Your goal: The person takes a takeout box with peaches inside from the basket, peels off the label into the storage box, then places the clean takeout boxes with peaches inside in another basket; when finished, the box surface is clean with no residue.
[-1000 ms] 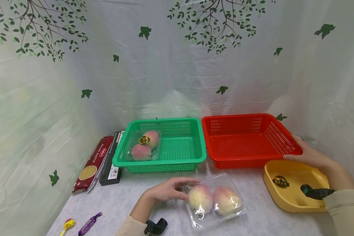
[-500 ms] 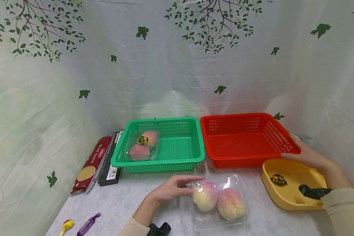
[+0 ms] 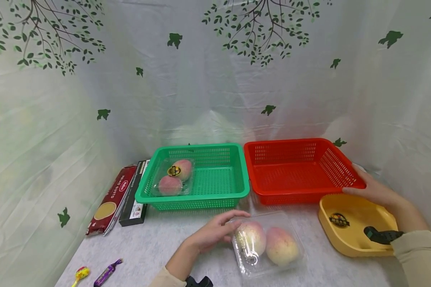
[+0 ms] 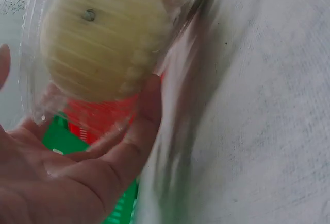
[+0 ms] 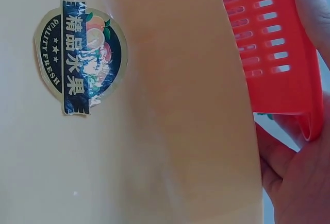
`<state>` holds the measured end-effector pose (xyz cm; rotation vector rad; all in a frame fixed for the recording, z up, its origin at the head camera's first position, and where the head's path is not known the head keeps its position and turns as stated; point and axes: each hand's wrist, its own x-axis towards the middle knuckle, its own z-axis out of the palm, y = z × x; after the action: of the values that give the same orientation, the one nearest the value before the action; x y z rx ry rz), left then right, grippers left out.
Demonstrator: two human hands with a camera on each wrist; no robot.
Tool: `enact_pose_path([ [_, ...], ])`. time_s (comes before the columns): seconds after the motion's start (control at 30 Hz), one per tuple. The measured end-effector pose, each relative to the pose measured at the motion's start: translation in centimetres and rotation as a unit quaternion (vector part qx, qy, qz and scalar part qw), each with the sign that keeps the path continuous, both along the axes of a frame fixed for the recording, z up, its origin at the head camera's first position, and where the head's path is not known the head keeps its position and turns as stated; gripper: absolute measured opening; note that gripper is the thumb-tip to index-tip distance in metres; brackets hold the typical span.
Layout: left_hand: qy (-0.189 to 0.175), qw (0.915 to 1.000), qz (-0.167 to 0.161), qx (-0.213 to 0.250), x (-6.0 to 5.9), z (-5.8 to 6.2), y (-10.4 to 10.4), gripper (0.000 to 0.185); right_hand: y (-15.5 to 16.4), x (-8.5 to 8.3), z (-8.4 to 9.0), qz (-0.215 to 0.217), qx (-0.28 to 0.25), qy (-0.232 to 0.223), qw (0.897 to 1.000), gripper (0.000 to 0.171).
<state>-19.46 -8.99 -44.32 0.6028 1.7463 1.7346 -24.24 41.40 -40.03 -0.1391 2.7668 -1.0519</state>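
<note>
At the front middle of the table, my left hand [image 3: 215,231] grips the left edge of a clear plastic box [image 3: 249,271] with two peaches [image 3: 282,246] in it. The box is tilted, and in the left wrist view one peach [image 4: 103,38] shows through the plastic beside my fingers. To the right, my right hand [image 3: 375,191] holds the near right corner of the red basket [image 3: 309,195], thumb over its rim. The right wrist view shows fingers behind the basket's rim [image 5: 309,95], partly hidden. Just below that hand lies a yellow tray [image 3: 355,251] with a round fruit sticker [image 5: 80,59].
A green basket [image 3: 201,202] holds another peach pack [image 3: 172,177] and stands left of the red one. A black box [image 3: 134,211] and a dark red packet [image 3: 111,201] lie at its left. A lollipop [image 3: 82,273] and a purple-wrapped candy [image 3: 107,273] lie front left.
My left hand has shifted a little to the right with the peach box, whose tilt has changed. The right hand stays on the red basket, which has not visibly moved.
</note>
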Motion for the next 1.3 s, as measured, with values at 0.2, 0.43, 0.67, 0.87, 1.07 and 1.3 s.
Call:
enact_pose_path([
  [0.2,-0.028,0.999,0.021,-0.027,0.5,-0.2,0.6,0.037,0.3,-0.2,-0.5,-0.003,-0.005,0.0,1.0,0.102],
  [0.43,-0.082,0.9965,0.012,0.009,0.7,-0.9,0.9,0.045,0.2,0.0,-0.6,-0.006,-0.015,0.001,1.0,0.101],
  [0.67,-0.104,0.9935,-0.023,0.038,0.7,-1.2,1.1,0.057,0.2,0.2,-0.8,-0.004,-0.035,0.003,0.999,0.1],
  [0.87,-0.097,0.9934,-0.046,0.04,0.9,-0.8,1.4,0.053,0.6,0.2,-1.1,-0.004,-0.04,0.002,0.999,0.1],
  [1.07,-0.081,0.9932,-0.061,0.058,1.3,0.6,2.2,0.047,0.7,0.1,-1.2,-0.003,-0.05,0.014,0.999,0.099],
  [1.3,-0.074,0.9944,-0.002,0.075,1.3,3.5,3.4,0.041,0.5,-0.1,-1.0,-0.001,-0.053,0.014,0.999,0.1],
])
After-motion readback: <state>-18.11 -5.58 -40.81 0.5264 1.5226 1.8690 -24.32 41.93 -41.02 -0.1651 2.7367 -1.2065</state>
